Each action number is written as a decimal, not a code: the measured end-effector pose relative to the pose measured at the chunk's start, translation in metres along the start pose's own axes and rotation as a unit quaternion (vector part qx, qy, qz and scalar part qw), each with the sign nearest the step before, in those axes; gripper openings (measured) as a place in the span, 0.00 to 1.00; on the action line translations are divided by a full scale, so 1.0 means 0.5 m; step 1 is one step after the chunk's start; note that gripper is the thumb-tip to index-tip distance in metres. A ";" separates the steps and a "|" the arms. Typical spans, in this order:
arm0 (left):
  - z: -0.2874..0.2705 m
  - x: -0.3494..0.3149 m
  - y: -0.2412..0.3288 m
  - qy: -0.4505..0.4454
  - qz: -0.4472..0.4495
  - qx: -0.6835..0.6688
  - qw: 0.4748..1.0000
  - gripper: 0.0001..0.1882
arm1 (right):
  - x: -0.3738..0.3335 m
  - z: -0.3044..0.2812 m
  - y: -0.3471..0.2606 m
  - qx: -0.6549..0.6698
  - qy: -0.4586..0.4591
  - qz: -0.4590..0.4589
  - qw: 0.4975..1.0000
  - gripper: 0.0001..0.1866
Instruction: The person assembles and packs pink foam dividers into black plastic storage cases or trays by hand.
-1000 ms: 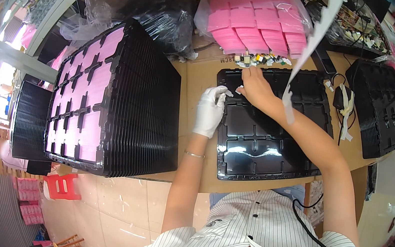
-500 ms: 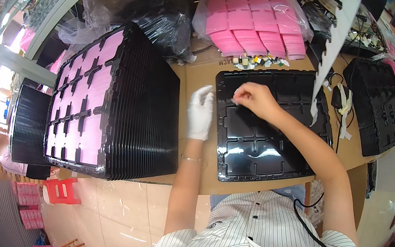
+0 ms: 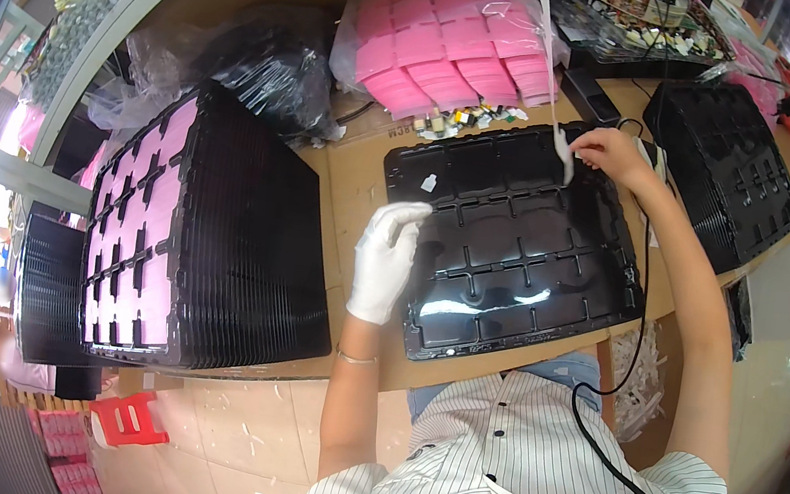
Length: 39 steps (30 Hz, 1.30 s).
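Observation:
A black plastic tray [image 3: 498,307] with molded compartments lies flat on the cardboard-covered table in front of me. In its far left compartment is a small white piece [image 3: 429,183]. My left hand [image 3: 385,261], in a white glove, hovers at the tray's left edge. Its fingers are bent, with a gap to the thumb, and no object shows in them. My bare right hand [image 3: 612,156] is over the tray's far right corner. Its fingertips pinch at the edge of a white strip [image 3: 561,154] hanging from above; the exact contact is small and hard to see.
Left stands a tall stack of black trays [image 3: 254,247] with pink sheets in the top one. Behind are black plastic bags [image 3: 279,69], bagged pink foam [image 3: 444,42] and small loose parts [image 3: 468,121]. Another tray stack [image 3: 729,173] and a black cable [image 3: 647,283] are right.
My right hand has moved right, from over the tray's far left part to the hanging strip. A small white piece now shows in the far left compartment. The view has shifted slightly.

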<state>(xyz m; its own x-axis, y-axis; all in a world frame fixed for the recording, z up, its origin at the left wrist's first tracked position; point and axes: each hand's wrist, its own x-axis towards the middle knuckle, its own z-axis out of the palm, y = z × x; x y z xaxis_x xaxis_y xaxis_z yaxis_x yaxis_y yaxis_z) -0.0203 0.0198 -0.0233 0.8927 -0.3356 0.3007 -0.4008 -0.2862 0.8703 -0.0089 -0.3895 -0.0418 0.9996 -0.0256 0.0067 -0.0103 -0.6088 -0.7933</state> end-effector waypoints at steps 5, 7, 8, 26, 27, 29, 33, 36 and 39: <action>0.010 -0.027 0.016 -0.041 -0.050 -0.029 0.997 0.11 | 0.056 -0.023 0.003 -0.059 -0.138 0.011 0.989 0.04; 0.017 -0.035 0.013 -0.048 -0.044 -0.034 0.997 0.12 | 0.084 -0.014 0.004 -0.075 -0.230 0.032 0.970 0.06; 0.021 -0.038 0.011 -0.052 -0.042 -0.039 0.997 0.12 | 0.091 -0.007 0.007 -0.074 -0.228 0.032 0.970 0.06; 0.069 0.010 0.149 -0.050 0.004 -0.036 0.998 0.10 | 0.080 0.025 0.024 -0.079 -0.166 -0.016 0.983 0.16; 0.074 0.006 0.143 -0.059 0.011 -0.039 0.997 0.10 | 0.087 0.023 0.029 -0.079 -0.165 -0.017 0.983 0.16; 0.080 -0.004 0.139 -0.069 0.021 -0.033 0.997 0.10 | 0.103 0.018 0.039 -0.241 -0.183 -0.069 0.951 0.19; 0.070 -0.015 0.133 -0.055 0.014 0.000 0.998 0.10 | 0.117 0.008 -0.034 -0.253 -0.226 0.114 0.934 0.22; 0.065 -0.011 0.137 -0.055 0.029 -0.001 0.998 0.10 | 0.122 0.009 -0.019 -0.279 -0.240 0.112 0.923 0.21; 0.061 -0.015 0.151 -0.073 0.013 -0.023 0.997 0.11 | 0.130 -0.014 0.008 -0.210 -0.267 0.084 0.937 0.20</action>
<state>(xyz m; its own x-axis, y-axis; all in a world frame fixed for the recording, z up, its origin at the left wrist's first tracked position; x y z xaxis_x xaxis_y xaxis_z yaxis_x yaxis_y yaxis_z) -0.0635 -0.0265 0.0282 0.8415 -0.4699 0.2665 -0.4104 -0.2354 0.8810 0.0560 -0.3993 -0.0401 0.8516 0.1838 -0.4909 -0.0647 -0.8926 -0.4463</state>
